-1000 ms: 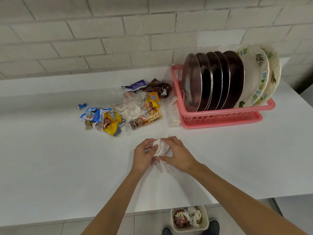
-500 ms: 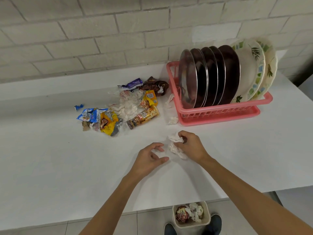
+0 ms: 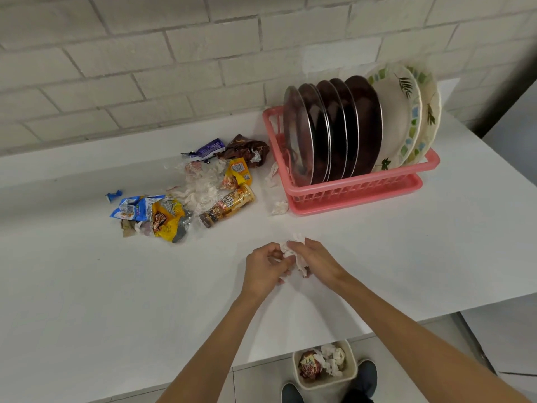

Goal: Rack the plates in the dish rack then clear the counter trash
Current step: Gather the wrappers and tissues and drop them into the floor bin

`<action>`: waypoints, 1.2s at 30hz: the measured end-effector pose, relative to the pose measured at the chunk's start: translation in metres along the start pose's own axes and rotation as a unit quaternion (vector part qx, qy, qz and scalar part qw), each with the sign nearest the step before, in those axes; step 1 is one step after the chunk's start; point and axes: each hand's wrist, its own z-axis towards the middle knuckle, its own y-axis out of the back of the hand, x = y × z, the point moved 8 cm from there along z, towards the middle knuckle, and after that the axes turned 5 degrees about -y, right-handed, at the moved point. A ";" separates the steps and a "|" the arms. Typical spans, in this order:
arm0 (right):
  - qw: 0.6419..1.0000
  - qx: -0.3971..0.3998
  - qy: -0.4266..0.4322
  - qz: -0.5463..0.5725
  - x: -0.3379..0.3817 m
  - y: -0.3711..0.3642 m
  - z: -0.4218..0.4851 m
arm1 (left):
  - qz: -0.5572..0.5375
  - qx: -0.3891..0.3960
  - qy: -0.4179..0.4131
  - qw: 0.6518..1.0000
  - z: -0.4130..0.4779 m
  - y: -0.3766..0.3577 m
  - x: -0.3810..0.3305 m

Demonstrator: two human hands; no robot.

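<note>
Counter (image 3: 87, 286), smooth white, bears a pink slatted dish rack (image 3: 348, 190) holding round steel and ceramic plates (image 3: 334, 132) upright; crinkled wrappers (image 3: 203, 184) lie beside it. Your left hand (image 3: 263, 269) and right hand (image 3: 318, 260) meet nearer you, curled fingers gripping one crumpled white tissue (image 3: 292, 251).

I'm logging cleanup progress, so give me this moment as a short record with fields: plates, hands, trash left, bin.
plates: steel and floral plates, all standing on edge in the pink dish rack
hands: left hand and right hand both grip a crumpled white tissue over the counter
trash left: wrapper pile left of the rack; tissue scraps by its near left corner
bin: bin on the floor below the counter edge, holding a wrapper and tissues
</note>
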 end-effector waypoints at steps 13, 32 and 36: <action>0.989 -0.115 0.041 -0.084 0.012 0.047 0.006 | 0.125 -0.036 -0.077 0.989 0.058 0.035 -0.042; 0.983 -0.105 -0.072 -0.136 -0.004 0.077 -0.001 | 0.285 0.065 -0.103 0.951 0.077 -0.001 -0.015; 0.987 -0.110 -0.053 -0.100 0.000 0.073 -0.007 | 0.184 0.067 -0.084 0.977 0.057 -0.002 -0.017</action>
